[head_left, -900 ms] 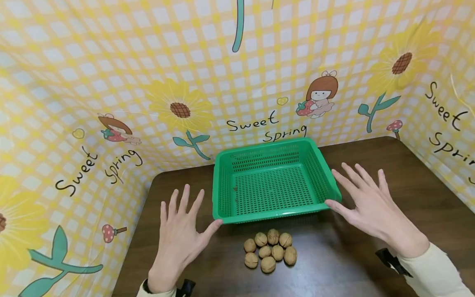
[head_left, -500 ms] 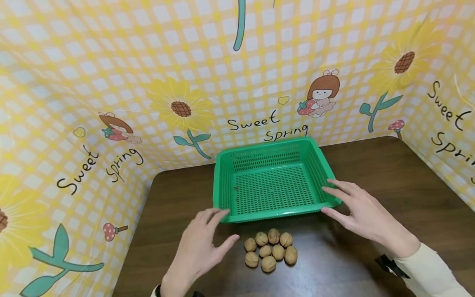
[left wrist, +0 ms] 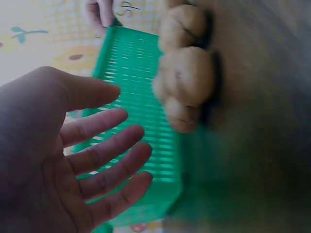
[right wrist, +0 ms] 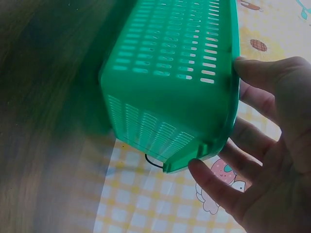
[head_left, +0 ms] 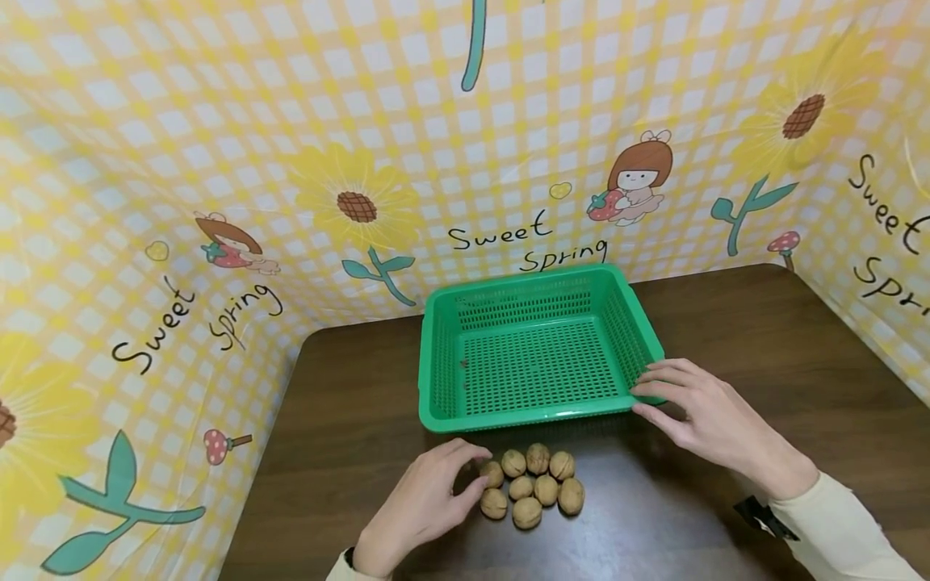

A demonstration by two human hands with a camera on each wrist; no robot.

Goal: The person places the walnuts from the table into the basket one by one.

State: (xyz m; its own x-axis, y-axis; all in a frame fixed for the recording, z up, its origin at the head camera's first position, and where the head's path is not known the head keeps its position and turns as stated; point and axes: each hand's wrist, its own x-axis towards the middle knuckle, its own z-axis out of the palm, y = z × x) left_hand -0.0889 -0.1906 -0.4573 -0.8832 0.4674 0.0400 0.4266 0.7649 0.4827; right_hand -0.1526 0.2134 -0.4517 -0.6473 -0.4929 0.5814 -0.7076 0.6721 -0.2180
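Observation:
Several walnuts (head_left: 526,513) lie in a tight cluster on the brown table, just in front of a green plastic basket (head_left: 538,416). At the left side of that cluster, my left hand (head_left: 429,499) has its thumb and index finger beside the outermost walnut (head_left: 492,474). Its fingers are spread and gently bent in the left wrist view, with walnuts (left wrist: 189,75) beyond the fingertips. My right hand (head_left: 715,424) holds the basket's near right corner, thumb at the front rim and fingers over the side rim. The right wrist view shows the thumb (right wrist: 257,73) against the rim.
The slotted basket holds only a small reddish speck (head_left: 463,363) near its left wall. Behind the table (head_left: 349,387), a yellow checked cloth (head_left: 501,161) hangs close to the basket's far rim and continues along both sides.
My left hand has moved from the basket's near left corner down and right to the walnuts, its fingers bending. My right hand has come in from the right onto the basket's corner.

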